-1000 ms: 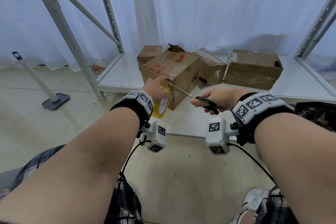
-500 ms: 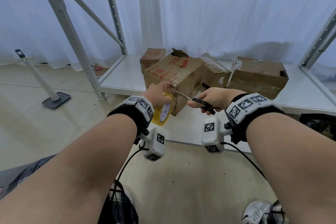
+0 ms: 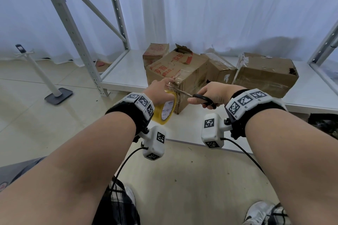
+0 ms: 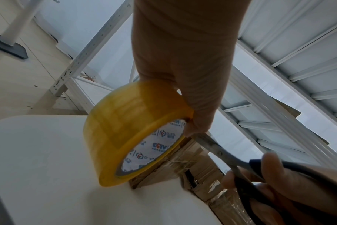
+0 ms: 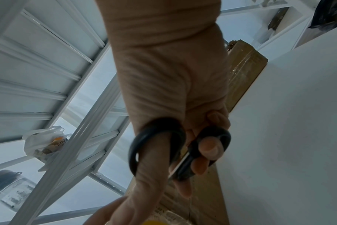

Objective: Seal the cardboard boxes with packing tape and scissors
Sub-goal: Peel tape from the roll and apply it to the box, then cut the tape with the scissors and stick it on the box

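Note:
A cardboard box with red print (image 3: 180,71) stands at the shelf's front, clear tape wrinkled over its near corner. My left hand (image 3: 161,90) grips a yellow tape roll (image 3: 164,109) (image 4: 133,129) just in front of that corner. My right hand (image 3: 212,92) (image 5: 173,114) holds black-handled scissors (image 3: 199,97) (image 4: 240,164) (image 5: 181,149), thumb and fingers through the loops. Their metal blades point left and reach the stretch of tape between roll and box, right by my left fingers.
Three more cardboard boxes (image 3: 267,73) sit behind and to the right on the white lower shelf (image 3: 311,93). A grey rack upright (image 3: 73,31) rises at the left. A white stand with a dark base (image 3: 56,95) is on the tiled floor.
The scissors' blades have moved left to the tape at my left fingers. My view has drifted a little closer and lower over the box.

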`<action>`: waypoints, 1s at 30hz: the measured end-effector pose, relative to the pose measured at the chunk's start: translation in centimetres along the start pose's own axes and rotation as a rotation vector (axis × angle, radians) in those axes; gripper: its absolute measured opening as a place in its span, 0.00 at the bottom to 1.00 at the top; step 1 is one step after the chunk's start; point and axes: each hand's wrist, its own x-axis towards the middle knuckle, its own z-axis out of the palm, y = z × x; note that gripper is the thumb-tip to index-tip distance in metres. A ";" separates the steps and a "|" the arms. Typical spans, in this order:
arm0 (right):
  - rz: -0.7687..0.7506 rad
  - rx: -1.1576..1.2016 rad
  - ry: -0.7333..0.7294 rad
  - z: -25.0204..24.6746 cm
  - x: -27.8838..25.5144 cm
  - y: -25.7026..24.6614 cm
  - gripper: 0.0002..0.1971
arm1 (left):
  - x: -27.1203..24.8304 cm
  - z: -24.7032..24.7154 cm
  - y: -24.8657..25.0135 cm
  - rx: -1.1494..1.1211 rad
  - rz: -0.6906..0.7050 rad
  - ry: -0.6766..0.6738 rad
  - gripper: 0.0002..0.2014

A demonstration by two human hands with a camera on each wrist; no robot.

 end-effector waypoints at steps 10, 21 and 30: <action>-0.013 -0.035 0.011 0.1 0.1 -0.1 0.21 | 0.0 -0.3 0.0 0.049 0.028 -0.045 0.37; 0.237 -0.349 0.045 1.5 0.0 5.2 0.27 | -1.9 2.4 -1.7 0.106 0.080 -0.182 0.54; 0.368 -0.342 0.393 2.6 0.1 12.0 0.24 | -3.3 3.9 0.0 0.097 0.330 -0.158 0.41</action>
